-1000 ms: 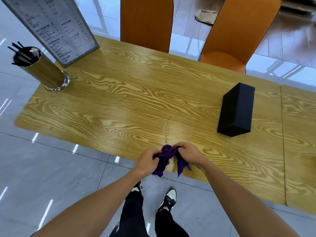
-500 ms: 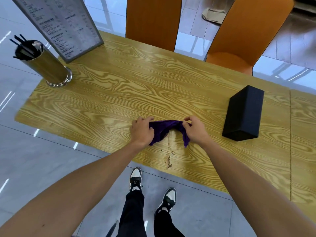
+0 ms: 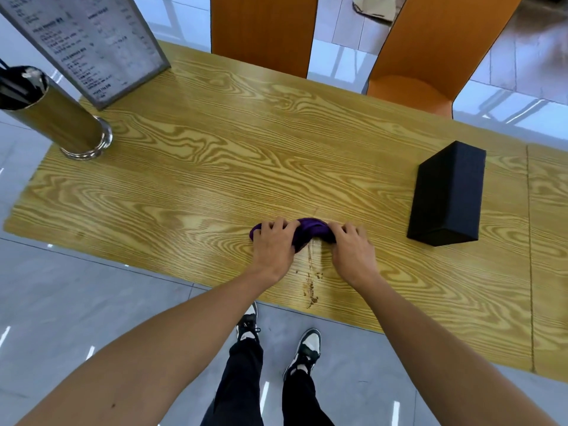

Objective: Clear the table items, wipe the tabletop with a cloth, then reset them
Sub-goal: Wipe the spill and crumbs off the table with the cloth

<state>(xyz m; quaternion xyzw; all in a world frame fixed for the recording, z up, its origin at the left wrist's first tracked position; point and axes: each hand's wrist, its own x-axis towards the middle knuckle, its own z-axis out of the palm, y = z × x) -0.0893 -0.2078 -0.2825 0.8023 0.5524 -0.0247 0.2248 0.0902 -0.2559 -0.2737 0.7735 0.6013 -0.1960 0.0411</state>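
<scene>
A bunched purple cloth (image 3: 310,230) lies pressed on the wooden table (image 3: 215,167), near its front edge. My left hand (image 3: 273,247) grips its left end and my right hand (image 3: 350,253) grips its right end, both palm down. Below the cloth a trail of brown crumbs and smear (image 3: 311,284) runs toward the front edge. A black box (image 3: 447,195) stands to the right of my hands. A metal holder with dark sticks (image 3: 52,115) and a grey menu stand (image 3: 89,41) are at the far left.
Two orange chairs (image 3: 264,29) (image 3: 430,53) stand behind the table's far edge. A seam (image 3: 530,241) joins a second tabletop at the right. Grey tiled floor and my shoes (image 3: 304,348) are below the front edge.
Both hands have carried the cloth from the table's front edge forward onto the tabletop and pressed it down. A brown smear now shows behind it.
</scene>
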